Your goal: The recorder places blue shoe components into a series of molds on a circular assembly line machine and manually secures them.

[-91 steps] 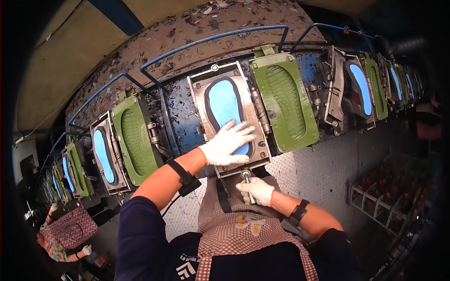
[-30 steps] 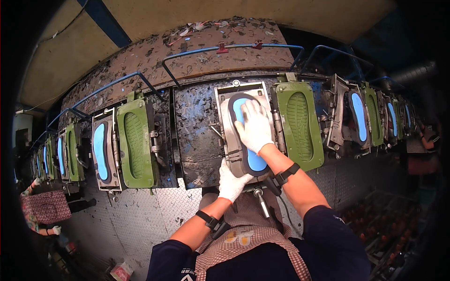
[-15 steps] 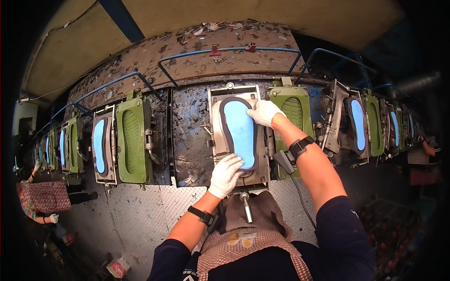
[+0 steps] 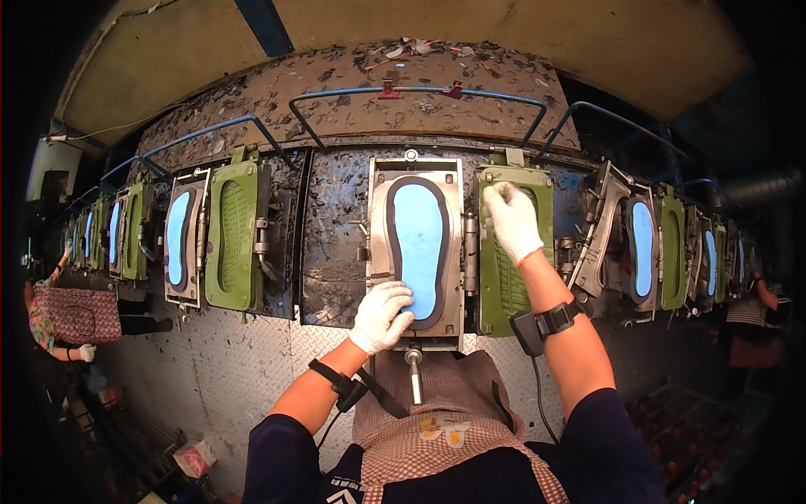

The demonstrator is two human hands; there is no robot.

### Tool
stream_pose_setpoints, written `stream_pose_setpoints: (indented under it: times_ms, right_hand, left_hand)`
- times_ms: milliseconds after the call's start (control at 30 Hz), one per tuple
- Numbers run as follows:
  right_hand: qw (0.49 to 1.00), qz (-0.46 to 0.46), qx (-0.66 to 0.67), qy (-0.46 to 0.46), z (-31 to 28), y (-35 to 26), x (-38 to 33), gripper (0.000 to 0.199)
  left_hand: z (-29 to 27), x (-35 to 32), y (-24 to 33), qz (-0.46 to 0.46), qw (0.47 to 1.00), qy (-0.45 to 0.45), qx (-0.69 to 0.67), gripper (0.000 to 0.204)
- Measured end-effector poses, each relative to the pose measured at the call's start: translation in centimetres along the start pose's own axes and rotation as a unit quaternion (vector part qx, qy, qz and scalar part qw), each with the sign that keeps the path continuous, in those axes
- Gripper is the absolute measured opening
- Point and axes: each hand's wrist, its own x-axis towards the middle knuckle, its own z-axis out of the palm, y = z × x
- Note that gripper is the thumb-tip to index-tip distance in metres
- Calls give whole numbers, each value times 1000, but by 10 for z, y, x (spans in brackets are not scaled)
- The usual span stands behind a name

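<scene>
In front of me a metal sole mould point(image 4: 456, 252) lies open, holding a dark-rimmed shoe sole with a blue face point(image 4: 421, 244). My left hand point(image 4: 382, 317), in a white glove, rests at the lower left of this sole. Its fingers stretch onto the blue face near the narrow end and hold nothing. Over the upper part of the green mould lid point(image 4: 514, 307), hinged on the right, is my gloved right hand point(image 4: 514, 220). Its fingers are curled together; whatever they may hold is hidden. Below the mould a metal handle point(image 4: 415, 382) sticks out toward me.
More open moulds stand in a row on both sides, including a green lid point(image 4: 233, 239) and blue soles point(image 4: 178, 238) point(image 4: 643, 248). Blue rails point(image 4: 420, 89) run behind, before a board point(image 4: 336, 109) strewn with scraps. Another person's gloved hand point(image 4: 86, 353) is far left.
My right hand has left the sole's upper right edge and moved right over the green lid. My left hand stays by the sole's lower end, shifted slightly left. The view has shifted a little.
</scene>
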Motion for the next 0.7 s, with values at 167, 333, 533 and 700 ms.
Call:
stream_pose_setpoints:
  times_ms: [167, 333, 533, 700]
  right_hand:
    - [870, -388, -295, 73, 90, 6, -21, 27]
    - [879, -271, -391, -37, 141, 10, 5, 27]
    - [887, -228, -400, -34, 138, 4, 5, 36]
    - [975, -118, -162, 97, 99, 15, -37, 54]
  left_hand:
    - [9, 11, 12, 55, 988, -66, 125, 49]
    - [13, 4, 6, 55, 989, -69, 115, 56]
    - [13, 14, 5, 81, 986, -100, 110, 52]
    - [-1, 95, -4, 257, 866, -416, 106, 66]
